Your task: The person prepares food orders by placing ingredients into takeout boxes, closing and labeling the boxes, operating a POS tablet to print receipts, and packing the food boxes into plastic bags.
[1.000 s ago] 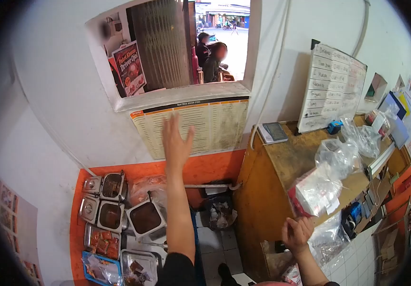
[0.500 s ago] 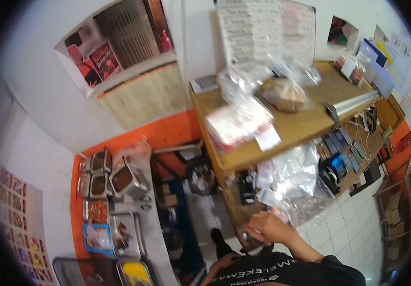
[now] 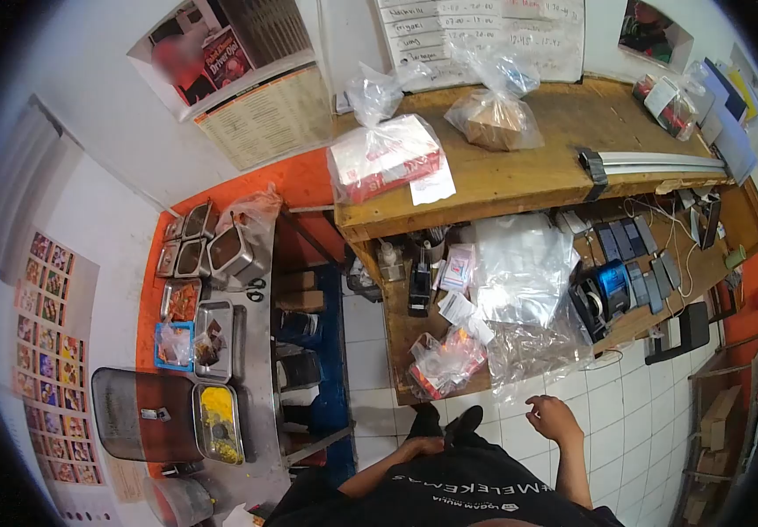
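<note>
My right hand (image 3: pixel 556 418) hangs in the air above the tiled floor, just beyond the lower shelf's front edge. Its fingers are loosely bent and apart, and nothing shows in them. Against the front of my black shirt lies my left hand (image 3: pixel 424 446), its fingers outstretched and small in view, with no object visible. Nearest to both hands is a knotted clear plastic bag (image 3: pixel 446 362) with red and white packaging inside, on the shelf corner. A white paper slip (image 3: pixel 467 314) lies behind it. Beside it, clear plastic sheets or bags (image 3: pixel 524 277) droop over the shelf edge.
On the wooden counter (image 3: pixel 563 132) above stand a bagged white-and-red box (image 3: pixel 388 160) and a bagged brown box (image 3: pixel 495 121). Phones and a blue-black tape dispenser (image 3: pixel 605 290) sit at the right. A steel table at left carries food trays (image 3: pixel 219 423).
My right hand has moved off the shelf corner to the right. The bag with red packaging there now shows fully. The whole view has shifted and become sharper.
</note>
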`<state>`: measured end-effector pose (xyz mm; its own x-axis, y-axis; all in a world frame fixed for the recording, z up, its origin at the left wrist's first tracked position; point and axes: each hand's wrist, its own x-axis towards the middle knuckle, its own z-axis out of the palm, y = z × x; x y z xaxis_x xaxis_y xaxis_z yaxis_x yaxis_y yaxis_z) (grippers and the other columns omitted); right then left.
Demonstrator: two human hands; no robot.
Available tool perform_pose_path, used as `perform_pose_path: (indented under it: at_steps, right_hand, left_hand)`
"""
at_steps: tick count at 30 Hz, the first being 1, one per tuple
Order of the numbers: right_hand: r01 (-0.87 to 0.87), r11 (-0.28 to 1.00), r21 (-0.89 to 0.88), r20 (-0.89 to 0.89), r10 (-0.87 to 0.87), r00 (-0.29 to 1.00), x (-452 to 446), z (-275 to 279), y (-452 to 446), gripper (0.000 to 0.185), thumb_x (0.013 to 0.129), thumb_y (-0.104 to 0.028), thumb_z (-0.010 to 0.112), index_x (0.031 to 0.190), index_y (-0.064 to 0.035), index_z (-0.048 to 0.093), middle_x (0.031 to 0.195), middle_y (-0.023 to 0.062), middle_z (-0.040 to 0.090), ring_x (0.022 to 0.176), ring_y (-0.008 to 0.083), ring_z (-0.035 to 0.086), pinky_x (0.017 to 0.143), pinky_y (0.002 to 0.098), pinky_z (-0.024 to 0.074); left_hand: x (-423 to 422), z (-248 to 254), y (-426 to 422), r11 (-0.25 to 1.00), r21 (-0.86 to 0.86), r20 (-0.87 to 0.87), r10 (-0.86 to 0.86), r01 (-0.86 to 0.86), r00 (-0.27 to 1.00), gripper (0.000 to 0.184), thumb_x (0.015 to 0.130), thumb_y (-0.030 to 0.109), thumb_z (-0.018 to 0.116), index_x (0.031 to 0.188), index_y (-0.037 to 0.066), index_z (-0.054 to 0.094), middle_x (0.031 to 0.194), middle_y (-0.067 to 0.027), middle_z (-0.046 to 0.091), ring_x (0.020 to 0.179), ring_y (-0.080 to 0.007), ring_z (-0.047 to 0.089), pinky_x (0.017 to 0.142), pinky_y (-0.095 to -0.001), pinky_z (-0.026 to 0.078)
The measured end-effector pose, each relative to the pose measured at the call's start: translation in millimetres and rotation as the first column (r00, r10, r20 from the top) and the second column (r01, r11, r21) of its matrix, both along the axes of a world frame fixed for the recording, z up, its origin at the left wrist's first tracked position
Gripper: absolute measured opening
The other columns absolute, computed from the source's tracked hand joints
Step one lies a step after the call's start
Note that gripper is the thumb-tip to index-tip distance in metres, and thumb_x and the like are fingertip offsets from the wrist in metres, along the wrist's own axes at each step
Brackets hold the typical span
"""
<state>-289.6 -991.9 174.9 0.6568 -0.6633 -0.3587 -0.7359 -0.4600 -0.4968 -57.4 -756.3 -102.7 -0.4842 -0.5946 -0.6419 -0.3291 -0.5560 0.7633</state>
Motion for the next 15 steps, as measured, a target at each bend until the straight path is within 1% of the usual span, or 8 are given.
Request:
perform_pose_path:
  at_steps: [5, 8, 9, 11, 12, 13, 14, 15]
  right_hand:
    - [0.103, 0.972, 0.21, 0.048, -0.115, 0.992, 13.7, -19.2, -2.7, 0.024, 0.082, -0.015, 0.066, 0.101, -0.0004, 0.067, 0.084, 0.0171, 0.07, 0.082, 0.0332, 0.067, 0.076, 0.0411, 0.0527]
    - [-0.046, 0.962, 0.268, -0.206, 0.104, 0.973, -8.4, -113.1, 7.4, 0.035, 0.085, -0.035, 0.064, 0.093, -0.001, 0.07, 0.089, 0.0196, 0.07, 0.089, 0.0356, 0.067, 0.08, 0.045, 0.0523]
    - [-0.044, 0.909, 0.415, -0.411, 0.23, 0.882, -4.6, -120.5, 10.8, 0.053, 0.088, -0.051, 0.057, 0.104, -0.0022, 0.069, 0.102, 0.0226, 0.068, 0.103, 0.0389, 0.063, 0.09, 0.0468, 0.0498]
    - [0.087, 0.896, 0.435, -0.601, 0.217, 0.769, 3.6, -127.6, 32.0, 0.063, 0.085, -0.063, 0.056, 0.099, -0.0039, 0.072, 0.108, 0.0172, 0.069, 0.108, 0.0349, 0.063, 0.09, 0.0454, 0.0505]
    - [0.078, 0.773, 0.63, -0.588, 0.409, 0.697, 7.1, -138.2, 32.9, 0.064, 0.085, -0.063, 0.056, 0.11, -0.0051, 0.068, 0.111, 0.0162, 0.068, 0.105, 0.0318, 0.064, 0.088, 0.0442, 0.0511]
    - [0.106, 0.749, 0.654, -0.555, 0.38, 0.74, -3.8, -164.8, 47.1, 0.057, 0.085, -0.056, 0.059, 0.113, -0.0061, 0.066, 0.11, 0.0162, 0.068, 0.101, 0.0311, 0.065, 0.086, 0.0441, 0.0512]
    - [-0.005, 0.805, 0.593, -0.261, 0.198, 0.945, -9.2, -153.5, 52.2, 0.047, 0.084, -0.045, 0.062, 0.109, -0.0064, 0.068, 0.104, 0.0178, 0.069, 0.098, 0.0333, 0.066, 0.085, 0.0442, 0.0514]
    - [-0.123, 0.84, 0.528, -0.153, 0.237, 0.959, -13.2, -180.4, 52.2, 0.049, 0.084, -0.044, 0.06, 0.098, 0.0018, 0.069, 0.093, 0.0203, 0.07, 0.086, 0.0358, 0.068, 0.078, 0.0459, 0.0525]
  left_hand:
    - [-3.6, -12.1, 6.9, 0.985, -0.019, -0.128, 0.17, -0.174, 0.977, 0.033, 0.086, 0.035, 0.067, 0.099, 0.004, 0.066, 0.086, -0.0025, 0.066, 0.086, -0.0141, 0.058, 0.074, -0.0376, 0.047]
    - [3.4, -21.3, 11.2, 0.949, -0.01, -0.057, 0.313, -0.314, 0.948, 0.035, 0.084, 0.031, 0.07, 0.105, 0.004, 0.065, 0.093, -0.0053, 0.069, 0.082, -0.0152, 0.062, 0.072, -0.0373, 0.05]
    - [7.1, -19.4, 12.2, 0.953, 0.004, -0.05, 0.303, -0.304, 0.952, 0.035, 0.084, 0.031, 0.07, 0.105, 0.004, 0.065, 0.093, -0.0054, 0.069, 0.082, -0.0152, 0.062, 0.072, -0.0373, 0.05]
    - [10.6, -13.0, 14.5, 0.961, 0.042, -0.041, 0.275, -0.274, 0.96, 0.035, 0.084, 0.031, 0.07, 0.105, 0.004, 0.065, 0.093, -0.0055, 0.069, 0.082, -0.0152, 0.062, 0.071, -0.0373, 0.05]
    - [10.4, -10.8, 12.6, 0.964, 0.052, -0.039, 0.263, -0.261, 0.964, 0.035, 0.084, 0.031, 0.07, 0.105, 0.004, 0.065, 0.093, -0.0055, 0.069, 0.082, -0.0153, 0.062, 0.071, -0.0372, 0.05]
    - [12.7, -8.5, 11.5, 0.967, 0.063, -0.033, 0.25, -0.248, 0.968, 0.035, 0.084, 0.03, 0.07, 0.105, 0.004, 0.065, 0.093, -0.0056, 0.069, 0.082, -0.0153, 0.062, 0.071, -0.0372, 0.05]
    - [15.1, -5.2, 11.1, 0.968, 0.069, -0.023, 0.243, -0.241, 0.97, 0.035, 0.084, 0.03, 0.07, 0.105, 0.003, 0.065, 0.093, -0.0056, 0.069, 0.082, -0.0153, 0.062, 0.071, -0.0372, 0.05]
    - [17.9, -3.0, 10.0, 0.97, 0.071, -0.01, 0.235, -0.233, 0.972, 0.035, 0.084, 0.03, 0.07, 0.105, 0.003, 0.065, 0.093, -0.0057, 0.069, 0.082, -0.0153, 0.062, 0.071, -0.0371, 0.05]
